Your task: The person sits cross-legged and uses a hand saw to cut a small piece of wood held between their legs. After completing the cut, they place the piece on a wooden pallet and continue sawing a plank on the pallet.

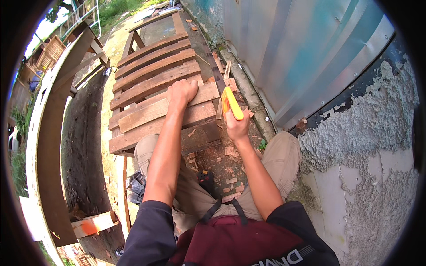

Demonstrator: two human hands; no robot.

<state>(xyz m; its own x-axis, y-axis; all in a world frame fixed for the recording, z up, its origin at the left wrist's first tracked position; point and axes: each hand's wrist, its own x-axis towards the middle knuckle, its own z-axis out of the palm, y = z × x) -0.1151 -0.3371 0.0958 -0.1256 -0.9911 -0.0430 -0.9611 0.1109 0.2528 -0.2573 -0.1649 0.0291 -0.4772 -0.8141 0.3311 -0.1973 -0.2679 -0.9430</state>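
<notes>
My left hand (181, 92) presses flat on a short loose plank (146, 114) that lies across a slatted wooden frame (153, 73) in front of me. My right hand (237, 126) is closed around the yellow-orange handle of a hand tool (231, 103), held upright at the right end of the planks. The tool's working end is hidden behind the wood, so I cannot tell what kind it is. My knees in beige trousers sit on either side of the near end of the frame.
Wood chips and small offcuts (228, 153) litter the dirt between my legs, beside a small black object (205, 179). A corrugated metal wall (293, 57) and rough plaster (372, 133) stand close on the right. A long curved timber beam (49, 133) runs along the left.
</notes>
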